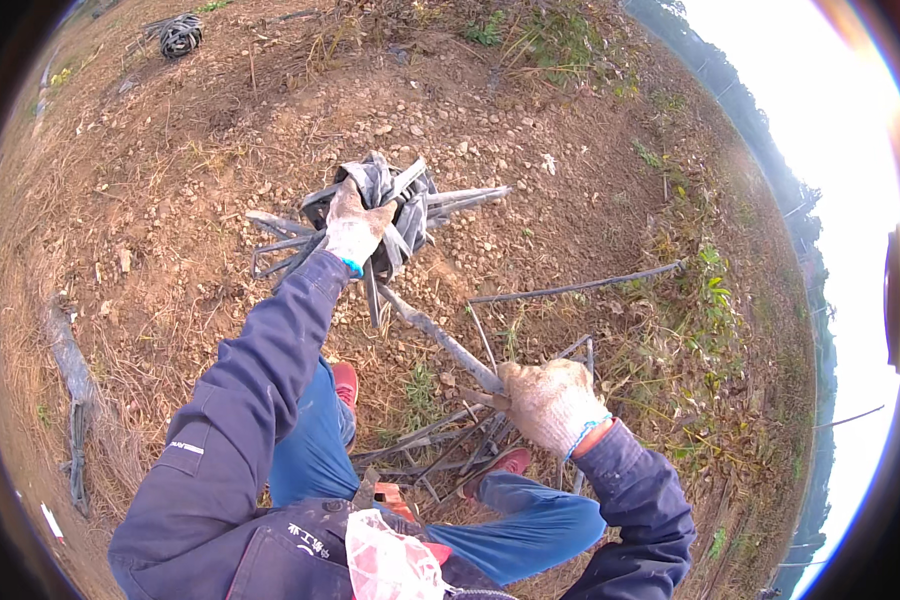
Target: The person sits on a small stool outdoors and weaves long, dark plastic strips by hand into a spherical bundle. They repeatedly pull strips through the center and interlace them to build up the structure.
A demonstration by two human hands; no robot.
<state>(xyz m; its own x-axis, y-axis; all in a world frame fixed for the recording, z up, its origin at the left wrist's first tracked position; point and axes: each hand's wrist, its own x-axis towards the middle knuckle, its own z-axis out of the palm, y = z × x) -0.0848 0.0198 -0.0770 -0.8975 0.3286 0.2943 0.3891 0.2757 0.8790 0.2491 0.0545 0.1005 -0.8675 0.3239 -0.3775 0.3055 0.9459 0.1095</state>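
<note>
My left hand (352, 225), in a soiled white knit glove, grips a wound bundle of flat grey plastic tape (414, 217), apparently drip irrigation tape. Folded ends stick out of the bundle to both sides. From its underside a strip of the tape (439, 336) runs down to my right hand (551, 399), also gloved, whose fingers are closed around it. More loose tape lengths (427, 439) lie in a tangle on the ground between and beside my feet. Another thin length (577, 289) juts out to the right above my right hand.
Bare, stony brown soil (270, 150) with dry straw stretches ahead. Another coiled tape bundle (180, 35) lies at the far upper left. At left, a tied bundle of tape (77, 450) rests on straw. Low leafy plants (709, 300) grow along the right. My red shoes (346, 386) stand near the loose tape.
</note>
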